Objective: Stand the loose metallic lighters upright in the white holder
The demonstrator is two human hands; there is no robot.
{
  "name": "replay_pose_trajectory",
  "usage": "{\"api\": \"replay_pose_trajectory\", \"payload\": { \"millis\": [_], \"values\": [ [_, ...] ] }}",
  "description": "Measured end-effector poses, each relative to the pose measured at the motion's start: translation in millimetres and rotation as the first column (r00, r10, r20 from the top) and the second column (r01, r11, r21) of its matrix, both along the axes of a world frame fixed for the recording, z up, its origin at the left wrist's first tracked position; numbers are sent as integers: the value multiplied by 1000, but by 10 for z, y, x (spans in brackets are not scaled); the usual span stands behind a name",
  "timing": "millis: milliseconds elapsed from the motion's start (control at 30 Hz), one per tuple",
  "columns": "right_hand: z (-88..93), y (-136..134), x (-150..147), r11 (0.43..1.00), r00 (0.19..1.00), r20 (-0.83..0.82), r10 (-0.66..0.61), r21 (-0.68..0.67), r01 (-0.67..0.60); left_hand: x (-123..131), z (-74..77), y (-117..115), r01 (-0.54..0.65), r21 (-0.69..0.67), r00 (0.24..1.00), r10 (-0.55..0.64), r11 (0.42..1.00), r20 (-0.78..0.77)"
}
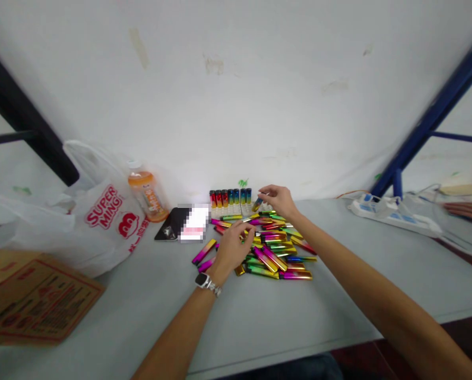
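My right hand (277,199) pinches a blue-and-gold metallic lighter (257,204) at its upper end, tilted just above a white perforated holder (228,212). In the holder's back row, red lighters (219,198) and blue lighters (236,196) stand upright side by side. My left hand (233,245) is over the loose pile of shiny lighters (275,245), its fingers curled and thumb close to them; what they hold, if anything, is hidden. A pale gold lighter (251,217) lies by its fingertips. The pile mixes pink, green, red and gold lighters, lying at many angles.
Left of the pile lie a black flat packet (173,224) and a blurred white item (194,222). An orange drink bottle (147,192), a white plastic bag (101,221) and a cardboard box (41,301) stand further left. A power strip (394,216) and another person's hand (467,210) are at right.
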State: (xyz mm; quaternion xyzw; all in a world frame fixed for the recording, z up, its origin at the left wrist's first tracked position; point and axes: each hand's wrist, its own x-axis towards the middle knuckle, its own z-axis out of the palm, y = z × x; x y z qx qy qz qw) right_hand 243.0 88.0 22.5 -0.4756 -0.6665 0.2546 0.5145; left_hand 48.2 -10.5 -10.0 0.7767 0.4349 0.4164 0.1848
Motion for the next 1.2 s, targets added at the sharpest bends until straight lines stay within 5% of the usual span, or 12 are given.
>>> {"api": "replay_pose_trajectory", "payload": {
  "millis": [200, 600, 800, 967, 1200],
  "values": [
    [-29, 380, 11, 988, 967, 229, -108, 129, 80, -4, -20, 2, 12, -5, 1000, -12, 1000, 6],
    [-106, 581, -77, 984, 902, 416, -120, 173, 51, -19, 17, -26, 19, -18, 1000, -18, 1000, 25],
    [-144, 368, -148, 958, 765, 587, -265, 251, 139, -17, -20, -3, 14, -11, 1000, -13, 1000, 9],
    [-145, 181, -141, 977, 657, 723, -215, 165, 137, -6, -38, 10, 19, 8, 1000, -19, 1000, -8],
    [-140, -351, 118, 998, 812, 582, -32, 68, -10, 95, -14, -47, 64, 41, 997, -62, 997, -38]
  ]
}}
